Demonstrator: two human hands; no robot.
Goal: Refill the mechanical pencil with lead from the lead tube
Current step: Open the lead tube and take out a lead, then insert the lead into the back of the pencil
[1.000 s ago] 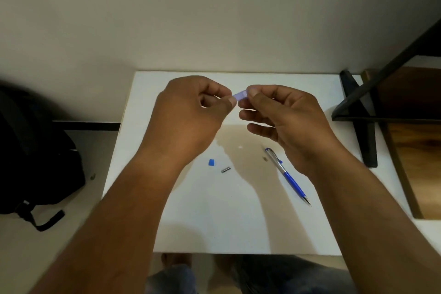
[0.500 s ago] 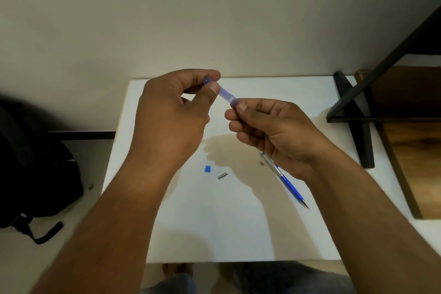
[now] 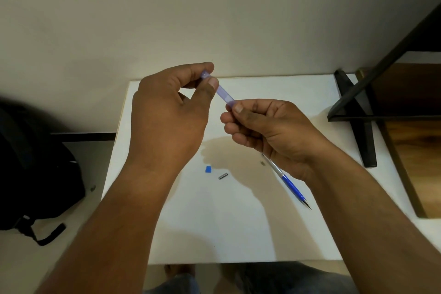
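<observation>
A translucent purple lead tube (image 3: 224,93) is held above the white table (image 3: 214,234), slanting down to the right. My left hand (image 3: 167,117) pinches its upper end between thumb and forefinger. My right hand (image 3: 267,126) pinches its lower end with thumb and fingertips. The blue and silver mechanical pencil (image 3: 290,185) lies on the table under my right wrist, tip pointing toward the near right. A small blue cap (image 3: 208,169) and a small grey metal piece (image 3: 223,176) lie on the table between my arms. No lead is visible.
A tiny dark bit (image 3: 262,163) lies beside the pencil. A black metal frame (image 3: 358,117) stands on the table's right side, with a wooden surface (image 3: 415,150) beyond it. A black backpack (image 3: 35,174) sits on the floor at left.
My hands drew apart along the tube: the left hand rose toward the far left, and more of the tube shows between the fingers. The pencil and small parts stayed put.
</observation>
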